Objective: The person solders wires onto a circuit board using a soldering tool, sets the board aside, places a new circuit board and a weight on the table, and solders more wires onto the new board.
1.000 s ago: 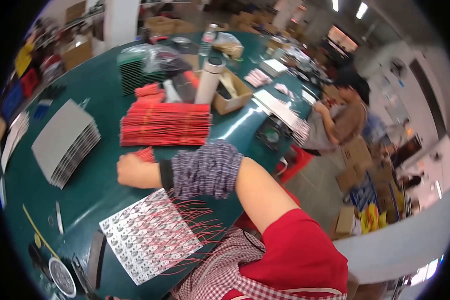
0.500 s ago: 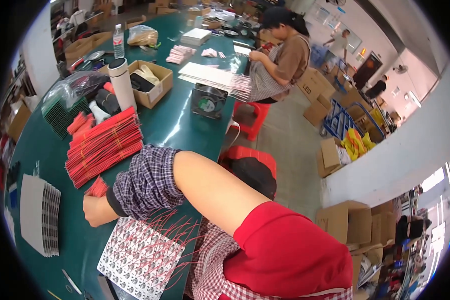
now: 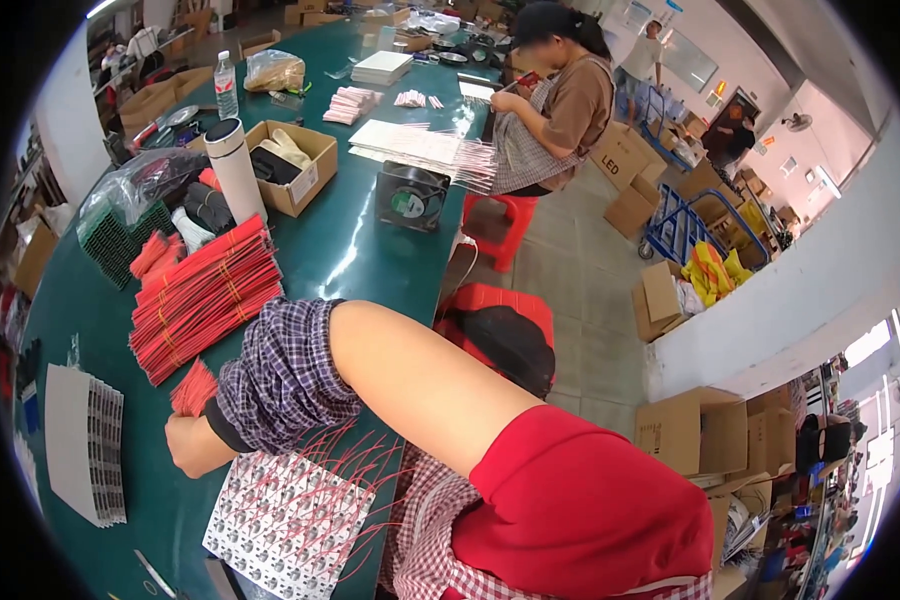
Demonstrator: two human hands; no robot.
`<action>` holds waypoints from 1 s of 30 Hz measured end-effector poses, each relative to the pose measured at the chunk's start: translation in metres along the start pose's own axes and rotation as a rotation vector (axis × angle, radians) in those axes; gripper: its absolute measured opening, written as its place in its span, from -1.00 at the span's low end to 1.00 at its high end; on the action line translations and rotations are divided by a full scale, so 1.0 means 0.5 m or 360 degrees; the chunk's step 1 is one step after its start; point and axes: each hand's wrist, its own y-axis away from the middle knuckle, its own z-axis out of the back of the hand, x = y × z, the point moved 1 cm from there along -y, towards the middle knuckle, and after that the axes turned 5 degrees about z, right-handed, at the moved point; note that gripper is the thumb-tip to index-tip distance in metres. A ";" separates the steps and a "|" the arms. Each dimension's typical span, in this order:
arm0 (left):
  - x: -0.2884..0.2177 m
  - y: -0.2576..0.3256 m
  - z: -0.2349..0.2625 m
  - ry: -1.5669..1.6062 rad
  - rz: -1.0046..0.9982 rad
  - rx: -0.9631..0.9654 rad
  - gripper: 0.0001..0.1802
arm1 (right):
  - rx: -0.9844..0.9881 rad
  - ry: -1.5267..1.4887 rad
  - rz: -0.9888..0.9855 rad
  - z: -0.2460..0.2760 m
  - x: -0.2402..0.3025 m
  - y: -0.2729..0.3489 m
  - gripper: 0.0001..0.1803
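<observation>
1. My right hand (image 3: 196, 447), curled at the small red wire bunch (image 3: 193, 388); its fingertips are hidden, so I cannot tell whether they pinch any wire.
2. My left hand: out of view.
3. White patterned sheet (image 3: 275, 520), lying on the green table (image 3: 375, 285) just beside my right hand, strewn with red wires (image 3: 332, 468).
4. Step in hand, in my judgement: reaching for wire. The next move calls for cleanly separating strands.

A short red wire bundle (image 3: 194, 388) is at left, beyond a flat, grey-patterned white board (image 3: 270, 522) trailing red wires (image 3: 358, 452) rightward.
</observation>
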 end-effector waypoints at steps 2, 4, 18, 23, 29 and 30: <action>-0.005 0.003 -0.008 0.0082 0.0152 0.0007 -0.73 | -0.0126 0.0050 -0.0038 -0.011 0.004 -0.005 -0.83; 0.007 -0.014 0.000 0.0024 0.0063 0.0044 -0.74 | -0.0252 0.0099 -0.0078 -0.019 0.009 -0.013 -0.84; 0.006 -0.018 -0.013 0.0030 -0.0086 0.0067 -0.75 | -0.0207 -0.0110 -0.0138 -0.029 0.015 -0.027 -0.84; 0.000 -0.018 -0.014 -0.0245 -0.0129 0.0043 -0.77 | -0.0331 -0.0046 -0.0087 -0.006 0.030 -0.013 -0.86; -0.004 -0.024 0.007 -0.0172 0.0074 0.0010 -0.79 | -0.0164 -0.0032 -0.0096 0.033 0.037 -0.014 -0.87; -0.009 -0.023 0.006 -0.0170 0.0048 0.0024 -0.79 | -0.0184 -0.0024 -0.0101 0.033 0.040 -0.017 -0.87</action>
